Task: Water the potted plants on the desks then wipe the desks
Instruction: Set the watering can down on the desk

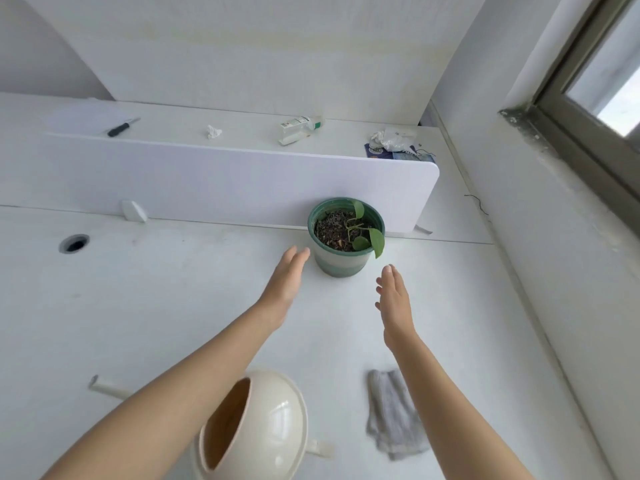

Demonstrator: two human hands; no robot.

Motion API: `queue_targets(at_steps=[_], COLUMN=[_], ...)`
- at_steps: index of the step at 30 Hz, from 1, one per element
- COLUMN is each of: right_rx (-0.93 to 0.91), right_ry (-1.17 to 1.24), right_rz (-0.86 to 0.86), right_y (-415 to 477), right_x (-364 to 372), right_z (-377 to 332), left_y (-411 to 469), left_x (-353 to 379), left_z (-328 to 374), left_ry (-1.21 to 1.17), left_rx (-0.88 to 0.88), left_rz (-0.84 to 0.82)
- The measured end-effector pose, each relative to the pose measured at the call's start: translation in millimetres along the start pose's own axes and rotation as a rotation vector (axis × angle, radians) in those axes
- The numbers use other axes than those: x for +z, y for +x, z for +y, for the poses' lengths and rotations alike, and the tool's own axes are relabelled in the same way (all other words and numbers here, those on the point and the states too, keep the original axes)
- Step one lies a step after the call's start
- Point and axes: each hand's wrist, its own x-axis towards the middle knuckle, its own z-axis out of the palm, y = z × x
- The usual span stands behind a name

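Both palms are empty and flat, fingers straight and held together, turned in toward each other: my left hand (pixel 285 278) and my right hand (pixel 394 299) grasp nothing. Ahead of them and between them stands the potted plant (pixel 341 263), upright on the desk (pixel 138 306), close against the divider panel (pixel 225 178), its leaves leaning toward my right. My left fingertips (pixel 301 253) are just beside the pot's left wall, though I cannot tell whether they touch it; my right hand sits a little short of the pot, below its right side, so the left is nearer. I judge I am about to take the pot from both sides. Near my body, under my forearms, the watering can (pixel 273 420) sits with its spout pointing left, and the cloth (pixel 393 414) lies crumpled beside it.
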Motion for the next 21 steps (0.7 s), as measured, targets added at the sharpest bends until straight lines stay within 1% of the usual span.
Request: queue_targets(at_steps=[5,8,12,16,21], right_rx=[-0.091,-0.141,-0.201,-0.256,-0.299], right_ry=[-0.093,-0.092,-0.133,-0.192,-0.337], right_rz=[-0.075,-0.054,-0.036,-0.019,-0.060], right_y=[-68.1,-105.8,-139.6,-160.3,-179.4], right_x=[-14.6,-21.3,-19.8,-12.6,-2.1], right_z=[2.9,13.6,30.7,52.9,84.6], left_y=[-71.8,-114.7,-155.0,-181.5,-195.1], left_x=[-32.6,-55.8,-84.9,-105.5,-118.1], left_z=[5.3,-11.9,-47.3,-87.2,-126.7], left_ry=[-0.090,-0.136,-0.204,-0.265,-0.314], left_rx=[0.157,0.260,0.328,0.324,0.240], left_rz=[0.019,0.111,0.276,0.477,0.728])
